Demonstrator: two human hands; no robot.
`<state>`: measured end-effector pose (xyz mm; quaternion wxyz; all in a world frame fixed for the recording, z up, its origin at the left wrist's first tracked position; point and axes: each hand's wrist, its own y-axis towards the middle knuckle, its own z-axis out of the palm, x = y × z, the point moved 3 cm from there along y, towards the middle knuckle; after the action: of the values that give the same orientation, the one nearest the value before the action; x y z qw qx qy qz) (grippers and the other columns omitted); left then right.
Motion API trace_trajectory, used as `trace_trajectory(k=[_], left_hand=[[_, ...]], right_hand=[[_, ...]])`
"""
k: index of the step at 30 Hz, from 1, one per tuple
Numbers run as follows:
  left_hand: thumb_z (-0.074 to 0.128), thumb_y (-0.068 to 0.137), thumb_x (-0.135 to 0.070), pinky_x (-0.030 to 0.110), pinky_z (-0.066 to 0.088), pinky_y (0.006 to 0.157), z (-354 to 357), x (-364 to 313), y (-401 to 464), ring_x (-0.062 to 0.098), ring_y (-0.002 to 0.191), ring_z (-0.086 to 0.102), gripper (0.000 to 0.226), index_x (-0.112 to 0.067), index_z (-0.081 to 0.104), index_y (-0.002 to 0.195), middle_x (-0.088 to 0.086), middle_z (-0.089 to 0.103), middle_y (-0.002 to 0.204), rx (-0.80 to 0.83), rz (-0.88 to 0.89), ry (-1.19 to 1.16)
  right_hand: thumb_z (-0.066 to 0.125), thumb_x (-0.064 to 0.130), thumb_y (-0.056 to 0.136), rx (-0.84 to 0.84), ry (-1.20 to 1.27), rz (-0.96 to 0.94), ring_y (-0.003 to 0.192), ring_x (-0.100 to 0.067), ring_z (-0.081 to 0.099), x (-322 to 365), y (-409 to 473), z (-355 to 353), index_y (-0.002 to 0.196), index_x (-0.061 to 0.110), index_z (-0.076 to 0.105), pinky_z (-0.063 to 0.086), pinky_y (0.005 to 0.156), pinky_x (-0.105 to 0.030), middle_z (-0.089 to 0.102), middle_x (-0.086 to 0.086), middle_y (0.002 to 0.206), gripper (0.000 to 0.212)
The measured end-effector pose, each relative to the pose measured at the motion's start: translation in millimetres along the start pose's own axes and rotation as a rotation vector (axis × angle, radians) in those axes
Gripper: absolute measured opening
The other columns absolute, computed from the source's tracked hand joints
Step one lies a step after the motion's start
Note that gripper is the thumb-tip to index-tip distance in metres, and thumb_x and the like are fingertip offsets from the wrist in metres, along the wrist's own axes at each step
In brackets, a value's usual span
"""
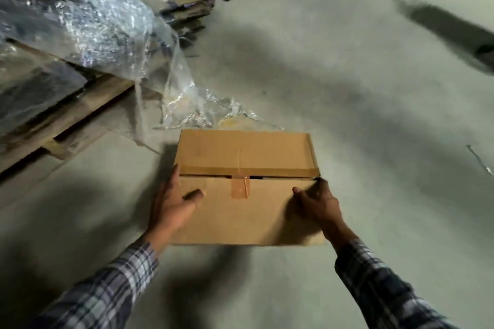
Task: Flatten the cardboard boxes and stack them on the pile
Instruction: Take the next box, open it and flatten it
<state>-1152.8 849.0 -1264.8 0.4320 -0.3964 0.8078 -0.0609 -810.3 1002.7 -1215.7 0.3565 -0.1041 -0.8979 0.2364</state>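
Cardboard box (247,189) sits on the floor (374,128), lower centre of frame, top flaps w/ tape (240,187). Left hand (173,203) grips its left edge, thumb on top; right hand (318,201) grips the right edge. Pile (88,104) of flat cardboard under plastic wrap (101,21), upper left.

The box (246,189) lies on the floor (374,120) between the left hand (173,200) and right hand (318,201), each at one side of it. Plastic wrap (203,107) lies just beyond the box; the pile (66,61) sits beyond and left of the left hand.
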Motion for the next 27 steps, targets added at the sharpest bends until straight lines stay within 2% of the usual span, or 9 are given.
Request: trace_trajectory(k=[4, 8, 11, 14, 17, 19, 21, 24, 27], left_hand=[[0.072, 0.062, -0.083, 0.057, 0.045, 0.112, 40, -53, 36, 0.031, 0.137, 0.055, 0.114, -0.058, 0.016, 0.158, -0.001, 0.055, 0.153, 0.044, 0.141, -0.098], [0.075, 0.089, -0.052, 0.055, 0.040, 0.116, 51, -117, 38, 0.041, 0.142, 0.046, 0.095, -0.036, 0.020, 0.165, 0.013, 0.044, 0.160, -0.032, 0.203, 0.023], [0.071, 0.087, -0.061, 0.056, 0.042, 0.113, 58, -121, 53, 0.043, 0.139, 0.046, 0.098, -0.039, 0.015, 0.164, 0.015, 0.039, 0.159, -0.034, 0.203, 0.146], [0.072, 0.082, -0.067, 0.058, 0.042, 0.114, 65, -120, 66, 0.043, 0.141, 0.042, 0.106, -0.039, 0.012, 0.165, 0.011, 0.026, 0.162, 0.050, 0.218, 0.320], [0.072, 0.081, -0.070, 0.059, 0.041, 0.115, 72, -125, 74, 0.040, 0.145, 0.037, 0.104, -0.037, 0.016, 0.163, 0.008, 0.014, 0.167, 0.040, 0.319, 0.481], [0.070, 0.084, -0.067, 0.058, 0.040, 0.115, 78, -126, 74, 0.040, 0.146, 0.033, 0.093, -0.034, 0.024, 0.158, 0.011, 0.014, 0.166, -0.015, 0.386, 0.542], [0.067, 0.087, -0.066, 0.054, 0.040, 0.115, 83, -124, 68, 0.039, 0.146, 0.029, 0.081, -0.032, 0.033, 0.152, 0.012, 0.016, 0.163, -0.071, 0.468, 0.603], [0.067, 0.090, -0.061, 0.051, 0.040, 0.116, 86, -119, 58, 0.034, 0.148, 0.027, 0.071, -0.033, 0.040, 0.150, 0.008, 0.018, 0.162, -0.059, 0.593, 0.647], [0.068, 0.092, -0.054, 0.046, 0.043, 0.113, 86, -117, 53, 0.024, 0.140, 0.038, 0.054, -0.038, 0.052, 0.141, -0.004, 0.032, 0.153, -0.045, 0.815, 0.644]], right_hand=[[0.073, 0.052, 0.092, -0.079, 0.043, 0.013, 0.123, -0.041, 0.060, -22, 23, -35, 0.150, 0.027, 0.039, 0.053, 0.102, -0.047, 0.059, -0.020, 0.140, 0.071], [0.072, 0.048, 0.095, -0.082, 0.043, 0.017, 0.123, -0.038, 0.060, -38, 38, -44, 0.147, 0.025, 0.039, 0.053, 0.102, -0.047, 0.058, -0.018, 0.142, 0.066], [0.078, 0.043, 0.089, -0.031, -0.034, 0.057, 0.111, -0.033, 0.064, -45, 52, -45, 0.129, 0.017, 0.042, 0.061, 0.093, -0.049, 0.060, -0.017, 0.132, 0.061], [0.080, 0.038, 0.083, -0.031, -0.146, 0.090, 0.106, -0.030, 0.064, -38, 58, -42, 0.129, 0.011, 0.039, 0.060, 0.090, -0.043, 0.060, -0.015, 0.129, 0.068], [0.079, 0.051, 0.084, -0.234, -0.531, -0.097, 0.123, -0.038, 0.057, -18, 62, -30, 0.145, 0.012, 0.026, 0.054, 0.094, -0.048, 0.048, -0.015, 0.138, 0.091], [0.074, 0.058, 0.084, -0.308, -0.744, -0.251, 0.133, -0.039, 0.046, 1, 64, -14, 0.155, 0.015, 0.019, 0.052, 0.097, -0.051, 0.037, -0.014, 0.147, 0.100], [0.068, 0.055, 0.089, -0.290, -0.846, -0.417, 0.135, -0.036, 0.044, 17, 69, 7, 0.156, 0.016, 0.021, 0.050, 0.101, -0.053, 0.037, -0.012, 0.152, 0.091], [0.065, 0.037, 0.096, -0.260, -0.918, -0.656, 0.128, -0.033, 0.050, 35, 75, 30, 0.151, 0.016, 0.031, 0.048, 0.103, -0.048, 0.047, -0.011, 0.144, 0.068], [0.065, 0.024, 0.096, -0.284, -0.998, -0.837, 0.121, -0.030, 0.054, 48, 79, 39, 0.148, 0.018, 0.035, 0.050, 0.101, -0.042, 0.052, -0.009, 0.138, 0.060]])
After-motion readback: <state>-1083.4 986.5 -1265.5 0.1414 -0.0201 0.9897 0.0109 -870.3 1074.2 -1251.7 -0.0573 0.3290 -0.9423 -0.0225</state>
